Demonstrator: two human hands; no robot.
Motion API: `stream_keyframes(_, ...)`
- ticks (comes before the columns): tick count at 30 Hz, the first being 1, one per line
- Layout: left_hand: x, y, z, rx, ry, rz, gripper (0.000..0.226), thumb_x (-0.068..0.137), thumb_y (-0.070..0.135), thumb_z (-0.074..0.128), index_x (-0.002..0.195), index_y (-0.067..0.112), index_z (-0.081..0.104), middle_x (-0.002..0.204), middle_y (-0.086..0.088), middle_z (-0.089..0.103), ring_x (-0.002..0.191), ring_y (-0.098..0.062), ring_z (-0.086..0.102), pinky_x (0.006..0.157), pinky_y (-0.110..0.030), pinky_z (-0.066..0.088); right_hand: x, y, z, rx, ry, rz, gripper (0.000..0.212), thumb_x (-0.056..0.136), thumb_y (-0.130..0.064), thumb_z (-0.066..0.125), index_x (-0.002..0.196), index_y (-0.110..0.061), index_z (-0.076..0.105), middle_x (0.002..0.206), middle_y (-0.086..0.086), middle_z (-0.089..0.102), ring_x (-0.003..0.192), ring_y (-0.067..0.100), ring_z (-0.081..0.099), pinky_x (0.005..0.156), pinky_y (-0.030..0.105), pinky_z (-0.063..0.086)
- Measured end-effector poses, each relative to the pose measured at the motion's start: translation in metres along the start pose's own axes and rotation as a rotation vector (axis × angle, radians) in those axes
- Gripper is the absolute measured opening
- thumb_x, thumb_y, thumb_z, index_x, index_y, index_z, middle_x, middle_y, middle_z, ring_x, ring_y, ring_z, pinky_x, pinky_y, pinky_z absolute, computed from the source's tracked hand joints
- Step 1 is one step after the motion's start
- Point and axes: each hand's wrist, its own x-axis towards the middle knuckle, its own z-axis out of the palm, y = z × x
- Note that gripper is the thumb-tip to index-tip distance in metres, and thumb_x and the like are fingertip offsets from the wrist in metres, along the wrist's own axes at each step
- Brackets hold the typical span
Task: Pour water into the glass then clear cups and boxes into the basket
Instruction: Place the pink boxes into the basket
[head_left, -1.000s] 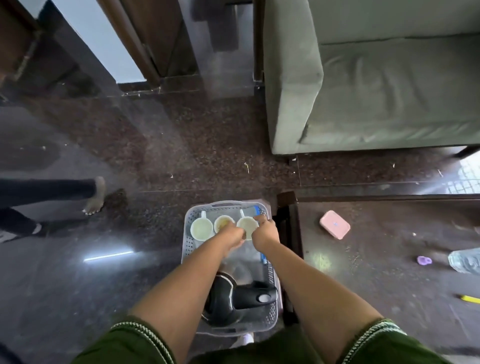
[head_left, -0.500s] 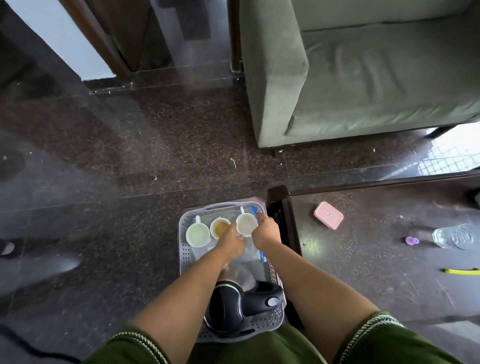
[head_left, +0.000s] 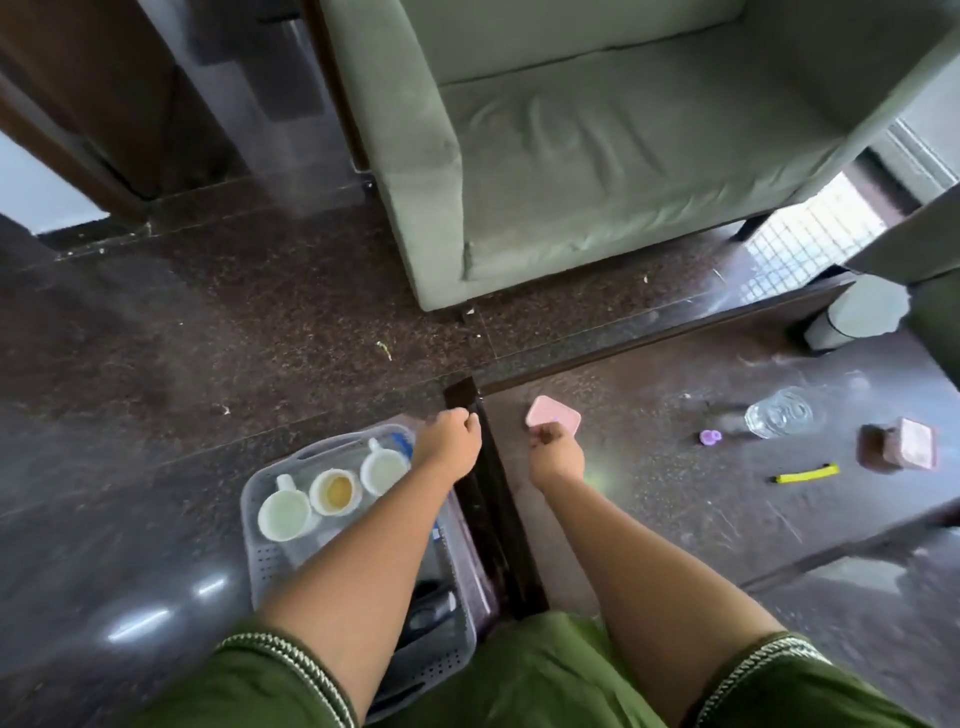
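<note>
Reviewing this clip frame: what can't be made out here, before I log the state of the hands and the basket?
Head view only:
- Kettle in the basket: mostly hidden by the left forearm.
- Right hand: covers the pink box's near edge; grip or mere contact unclear.
- Left hand: curled, back to camera; contents unseen.
- Brown box: motion-blurred, lid state unclear.
- Glass: water level unreadable.
</note>
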Motion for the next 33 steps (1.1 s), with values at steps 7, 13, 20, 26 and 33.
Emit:
stream_keyframes(7, 0.069, 0.051, 0.096, -0.169, -0.261, -0.175, 0.050, 0.092, 0.011, 0.045, 0.142, 0.008, 0.040, 0.148, -0.013, 0.036, 0.133, -0.030, 0.041, 0.107, -0.032, 0.035, 0.094, 0.056, -0.046, -0.054, 0.059, 0.097, 0.034, 0.090, -0.008, 0.051, 0.123, -0.007, 0.059, 0.125, 0.012, 0.063, 0.115, 0.030, 0.058, 0.097, 0.032, 0.044)
stream_keyframes(13, 0.103, 0.053, 0.155, -0.292, -0.246, -0.228, 0.051, 0.098, 0.017, 0.042, 0.148, 0.012, 0.030, 0.154, -0.012, 0.030, 0.139, -0.029, 0.035, 0.113, -0.037, 0.032, 0.140, 0.070, -0.022, -0.101, -0.185, 0.132, 0.066, 0.091, -0.008, 0.044, 0.152, -0.017, 0.020, 0.148, 0.013, 0.038, 0.129, 0.033, 0.047, 0.104, 0.043, 0.044)
stream_keyframes(20, 0.090, 0.050, 0.143, -0.274, -0.175, -0.291, 0.026, 0.097, 0.028, 0.047, 0.113, 0.008, 0.053, 0.118, -0.015, 0.062, 0.107, -0.034, 0.058, 0.083, -0.035, 0.045, 0.122, 0.059, -0.025, -0.009, -0.082, 0.074, 0.037, 0.091, -0.009, 0.040, 0.126, -0.019, 0.048, 0.117, 0.013, 0.065, 0.093, 0.027, 0.060, 0.073, 0.032, 0.046)
stream_keyframes(26, 0.053, 0.034, 0.039, -0.157, -0.062, -0.193, 0.033, 0.094, 0.025, 0.053, 0.127, 0.022, 0.048, 0.123, -0.011, 0.063, 0.111, -0.032, 0.060, 0.090, -0.037, 0.048, 0.060, -0.001, -0.023, -0.017, -0.035, -0.100, 0.028, 0.092, -0.017, 0.046, 0.118, -0.022, 0.056, 0.112, 0.012, 0.061, 0.090, 0.027, 0.058, 0.071, 0.028, 0.044)
stream_keyframes(33, -0.016, -0.056, -0.089, -0.012, 0.051, -0.208, 0.020, 0.092, 0.025, 0.055, 0.108, 0.016, 0.063, 0.118, -0.010, 0.066, 0.109, -0.031, 0.061, 0.087, -0.034, 0.047, -0.046, -0.069, 0.048, -0.013, -0.145, -0.314, 0.023, 0.091, -0.023, 0.053, 0.109, -0.016, 0.064, 0.104, 0.008, 0.067, 0.092, 0.023, 0.061, 0.082, 0.028, 0.048)
